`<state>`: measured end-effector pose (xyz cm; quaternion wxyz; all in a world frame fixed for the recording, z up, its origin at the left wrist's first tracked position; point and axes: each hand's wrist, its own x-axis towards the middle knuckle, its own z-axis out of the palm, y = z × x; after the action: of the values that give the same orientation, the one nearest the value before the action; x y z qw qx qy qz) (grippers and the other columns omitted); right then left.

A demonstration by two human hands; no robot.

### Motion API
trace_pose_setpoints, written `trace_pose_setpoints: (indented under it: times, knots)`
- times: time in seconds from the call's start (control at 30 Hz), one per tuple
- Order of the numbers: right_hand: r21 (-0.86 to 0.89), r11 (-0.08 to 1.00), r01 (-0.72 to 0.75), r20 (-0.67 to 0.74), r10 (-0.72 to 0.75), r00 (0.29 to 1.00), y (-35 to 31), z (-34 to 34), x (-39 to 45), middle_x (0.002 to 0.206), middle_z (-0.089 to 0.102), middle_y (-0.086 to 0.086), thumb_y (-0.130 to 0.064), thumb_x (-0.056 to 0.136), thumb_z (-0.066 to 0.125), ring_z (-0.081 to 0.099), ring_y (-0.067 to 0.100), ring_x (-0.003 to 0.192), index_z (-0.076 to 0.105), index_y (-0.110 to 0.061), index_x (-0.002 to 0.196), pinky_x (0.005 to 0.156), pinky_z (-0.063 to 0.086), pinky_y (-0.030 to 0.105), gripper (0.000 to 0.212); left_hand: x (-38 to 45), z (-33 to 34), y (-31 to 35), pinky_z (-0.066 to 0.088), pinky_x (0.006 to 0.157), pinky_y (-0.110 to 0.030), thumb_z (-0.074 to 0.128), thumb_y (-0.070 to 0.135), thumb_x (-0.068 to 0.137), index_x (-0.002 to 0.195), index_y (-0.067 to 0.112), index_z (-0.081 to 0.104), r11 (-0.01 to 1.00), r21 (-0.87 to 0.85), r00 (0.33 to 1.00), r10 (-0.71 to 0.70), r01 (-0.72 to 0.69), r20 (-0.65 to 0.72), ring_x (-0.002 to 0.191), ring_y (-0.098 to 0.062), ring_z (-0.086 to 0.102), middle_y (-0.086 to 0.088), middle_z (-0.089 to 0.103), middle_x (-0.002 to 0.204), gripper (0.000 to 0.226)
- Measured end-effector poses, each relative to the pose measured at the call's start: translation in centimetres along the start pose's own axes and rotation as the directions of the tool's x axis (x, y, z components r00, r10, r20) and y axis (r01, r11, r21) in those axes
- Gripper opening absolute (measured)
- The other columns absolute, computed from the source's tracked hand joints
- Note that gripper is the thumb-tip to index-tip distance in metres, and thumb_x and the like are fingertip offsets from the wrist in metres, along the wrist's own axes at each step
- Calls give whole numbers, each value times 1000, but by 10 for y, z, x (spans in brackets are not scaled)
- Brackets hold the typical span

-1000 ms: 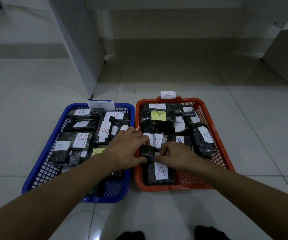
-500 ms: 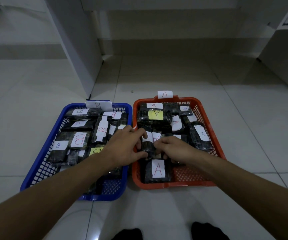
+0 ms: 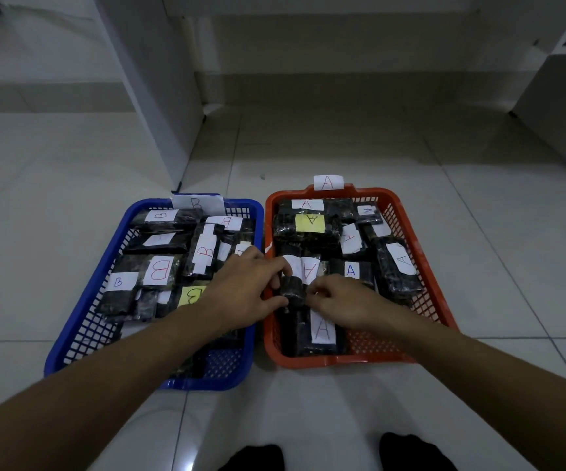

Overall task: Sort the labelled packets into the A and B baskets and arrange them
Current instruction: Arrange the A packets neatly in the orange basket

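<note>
Arranging step: left hand and right hand pinch 1 dark packet between them in orange A basket; next, lay it flat.

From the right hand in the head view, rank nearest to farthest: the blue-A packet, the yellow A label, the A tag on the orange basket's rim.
Measured from the right hand:
1. Blue-A packet, just beyond the knuckles.
2. Yellow A label, farther back, slightly left.
3. A tag, on the orange basket's far rim.
</note>
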<state>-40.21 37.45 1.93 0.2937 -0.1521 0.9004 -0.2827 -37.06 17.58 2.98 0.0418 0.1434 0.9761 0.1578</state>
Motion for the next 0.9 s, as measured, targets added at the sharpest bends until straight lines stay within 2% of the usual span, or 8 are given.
trace_pose_setpoints:
  times: [0.07, 0.17, 0.27, 0.33, 0.47, 0.6, 0.73, 0.9]
  knots:
    - [-166, 986, 20, 56, -11, 998, 1, 2, -12, 116, 64, -6, -55, 84, 65, 61, 16, 107, 63, -32, 119, 92, 52, 38, 43, 0, -1, 1, 40, 91, -34, 67, 46, 84, 120, 36, 49, 998, 52, 999, 30, -31, 10, 104, -7, 40, 21, 53, 93, 41]
    - [-370, 929, 12, 53, 8, 999, 2, 6, -22, 137, 51, -8, -74, 66, 71, 50, 19, 126, 46, -42, 139, 103, 46, 40, 84, 1, -3, 5, 37, 92, -34, 65, 47, 85, 126, 33, 46, 991, 122, 998, 51, -55, 33, 106, -10, 40, 19, 48, 95, 47]
    - [-368, 926, -89, 42, 112, 993, 2, 13, -21, 142, 41, -2, -88, 63, 61, 45, 23, 131, 34, -36, 149, 105, 43, 40, 104, 3, -1, 8, 36, 93, -35, 66, 48, 84, 128, 32, 45, 983, 179, 998, 39, -47, 50, 112, -13, 39, 14, 52, 104, 51]
    - [-281, 949, -141, -40, 135, 990, 2, 25, -19, 136, 42, 1, -87, 64, 58, 49, 24, 126, 38, -33, 146, 101, 46, 38, 100, 3, 0, 9, 36, 95, -37, 66, 47, 84, 128, 33, 47, 975, 216, 997, 33, -46, 65, 117, -15, 38, 10, 55, 115, 50]
    - [-201, 963, -180, -183, 144, 973, 8, 34, -19, 131, 40, 2, -71, 70, 65, 50, 28, 121, 43, -26, 140, 98, 48, 38, 87, 6, 1, 13, 34, 100, -39, 67, 48, 83, 123, 35, 54, 961, 273, 995, 20, -46, 97, 123, -17, 34, 7, 53, 123, 44]
    - [-190, 969, -157, -156, 128, 979, 15, 30, -19, 132, 42, 0, -72, 71, 65, 50, 24, 122, 41, -28, 143, 98, 47, 37, 87, 8, 6, 15, 30, 104, -41, 68, 56, 79, 119, 36, 56, 957, 284, 985, 5, -55, 174, 127, -18, 30, 8, 51, 125, 46]
    - [-215, 968, -126, -161, 92, 983, 18, 36, -19, 130, 41, -2, -73, 70, 67, 49, 23, 122, 39, -32, 143, 98, 48, 38, 89, 7, 8, 16, 31, 101, -40, 67, 54, 80, 118, 36, 54, 954, 293, 988, 15, -61, 155, 125, -18, 31, 9, 51, 125, 44]
    - [-191, 975, -110, -238, 63, 969, 23, 31, -22, 126, 41, 0, -62, 80, 67, 56, 23, 111, 51, -28, 129, 89, 48, 32, 62, 4, 9, 16, 32, 101, -40, 62, 55, 84, 121, 34, 54, 952, 300, 990, 20, -62, 141, 126, -19, 31, 7, 51, 125, 43]
